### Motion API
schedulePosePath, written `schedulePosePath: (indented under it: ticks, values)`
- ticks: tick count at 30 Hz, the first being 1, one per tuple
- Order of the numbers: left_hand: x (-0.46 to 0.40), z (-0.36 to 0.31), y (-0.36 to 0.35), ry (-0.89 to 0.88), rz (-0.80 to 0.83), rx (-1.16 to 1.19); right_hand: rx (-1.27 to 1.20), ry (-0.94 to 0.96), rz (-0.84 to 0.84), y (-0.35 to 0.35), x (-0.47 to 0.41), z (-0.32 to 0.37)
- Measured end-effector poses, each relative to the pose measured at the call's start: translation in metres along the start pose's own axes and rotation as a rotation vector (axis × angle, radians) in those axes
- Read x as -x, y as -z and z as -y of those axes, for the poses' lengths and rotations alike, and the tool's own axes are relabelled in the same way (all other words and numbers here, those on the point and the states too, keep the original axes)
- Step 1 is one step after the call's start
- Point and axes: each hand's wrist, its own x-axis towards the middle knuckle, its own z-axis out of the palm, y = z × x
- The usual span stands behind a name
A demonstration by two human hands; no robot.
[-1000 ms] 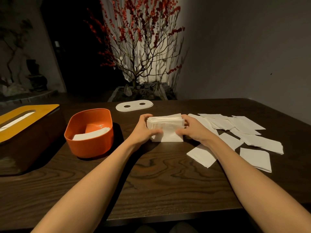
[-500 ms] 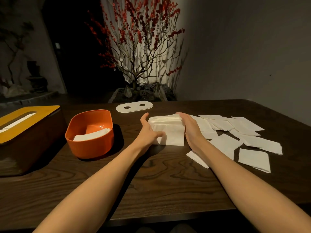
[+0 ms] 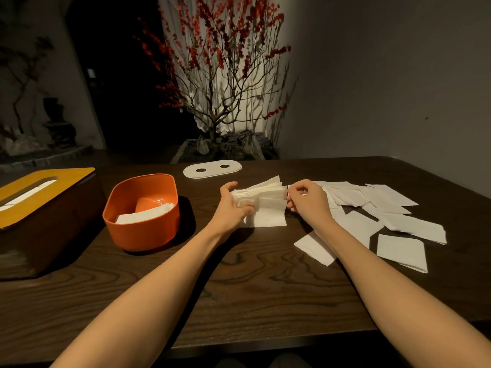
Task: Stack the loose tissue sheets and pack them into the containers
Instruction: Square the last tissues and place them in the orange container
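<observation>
I see one dark table (image 3: 239,293), one wooden tissue box (image 3: 39,208), one orange tub (image 3: 143,213) holding tissues, one white lid (image 3: 212,169), several loose sheets (image 3: 398,208). My left hand (image 3: 231,205) grips the tissue stack (image 3: 263,203) mid-table; my right hand (image 3: 305,200) pinches its edge.

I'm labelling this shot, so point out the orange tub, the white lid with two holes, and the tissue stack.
orange tub (image 3: 143,229), head view, front wall
white lid (image 3: 212,173), head view, middle between holes
tissue stack (image 3: 268,200), head view, front sheet
</observation>
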Motion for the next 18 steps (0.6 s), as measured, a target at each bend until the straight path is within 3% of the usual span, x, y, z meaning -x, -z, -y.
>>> schedulePosePath:
  ticks: [18]
  values:
    - [-0.0002, -0.0014, 0.0020, -0.012, -0.001, -0.029, 0.137, 0.128, 0.057, 0.0067, -0.0008, 0.0014]
